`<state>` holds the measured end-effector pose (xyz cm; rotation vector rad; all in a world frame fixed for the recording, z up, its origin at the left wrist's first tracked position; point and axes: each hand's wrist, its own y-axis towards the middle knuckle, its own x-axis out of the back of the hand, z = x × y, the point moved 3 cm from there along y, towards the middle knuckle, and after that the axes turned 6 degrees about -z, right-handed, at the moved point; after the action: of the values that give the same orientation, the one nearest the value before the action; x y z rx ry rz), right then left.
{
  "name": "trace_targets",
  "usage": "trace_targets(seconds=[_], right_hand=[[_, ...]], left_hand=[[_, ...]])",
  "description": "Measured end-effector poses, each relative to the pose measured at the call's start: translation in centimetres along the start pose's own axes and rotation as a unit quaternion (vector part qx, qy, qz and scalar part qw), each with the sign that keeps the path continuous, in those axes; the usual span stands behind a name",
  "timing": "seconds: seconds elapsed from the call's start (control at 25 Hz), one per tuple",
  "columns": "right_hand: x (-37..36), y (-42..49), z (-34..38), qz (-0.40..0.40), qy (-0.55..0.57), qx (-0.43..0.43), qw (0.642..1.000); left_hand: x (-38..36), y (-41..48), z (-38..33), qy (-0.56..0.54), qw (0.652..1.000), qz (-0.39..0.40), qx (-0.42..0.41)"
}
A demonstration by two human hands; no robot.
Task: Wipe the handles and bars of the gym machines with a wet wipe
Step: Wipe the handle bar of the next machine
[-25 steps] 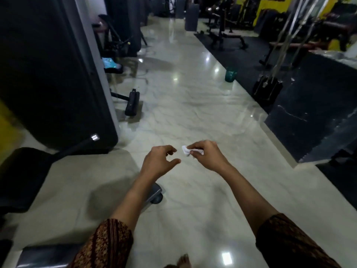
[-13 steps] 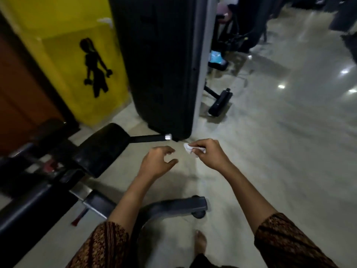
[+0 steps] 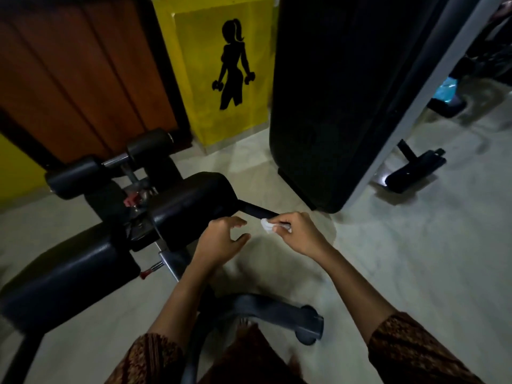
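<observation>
right hand [image 3: 300,234] pinches wet wipe [image 3: 267,225] at tip of black handle [image 3: 256,210]; left hand [image 3: 221,242], 9 o'clock of it, loosely curled, empty.

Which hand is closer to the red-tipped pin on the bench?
Left. The left hand hovers just up and right of the red-tipped pin; the right hand is farther right, pinching the wipe near the black handle.

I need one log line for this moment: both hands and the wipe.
left hand: empty, loosely curled | right hand: pinches wet wipe | wet wipe: at end of black handle, contact unclear
</observation>
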<state>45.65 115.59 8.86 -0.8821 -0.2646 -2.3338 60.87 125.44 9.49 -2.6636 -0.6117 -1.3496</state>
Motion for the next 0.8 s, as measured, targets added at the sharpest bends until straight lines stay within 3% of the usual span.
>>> trace_targets(seconds=[0.16,0.36,0.48,0.56,0.68,0.8], right_hand=[[-1.6,4.0,-0.7,-0.009,-0.007,-0.01,1.0],[-4.1,7.9,-0.8,-0.029,-0.062,0.001,0.998],[-5.3,10.8,-1.1,-0.063,-0.108,-0.01,0.992],[-6.7,12.6,-1.5,-0.032,-0.148,-0.023,0.988],[-9.4,13.7,-2.7,0.112,-0.2,-0.039,0.973],[-8.8,12.5,-4.3,0.126,-0.212,-0.028,0.969]], left_hand=[[0.0,4.5,3.0,0.038,0.999,0.004,-0.018],[0.6,10.3,6.0,0.08,0.988,-0.034,-0.129],[-0.3,13.1,7.7,0.097,0.985,-0.006,-0.142],[-1.3,14.1,8.6,0.106,0.983,0.02,-0.146],[-2.3,14.4,9.3,0.117,0.979,0.021,-0.167],[-2.6,14.4,9.4,0.142,0.974,0.024,-0.175]])
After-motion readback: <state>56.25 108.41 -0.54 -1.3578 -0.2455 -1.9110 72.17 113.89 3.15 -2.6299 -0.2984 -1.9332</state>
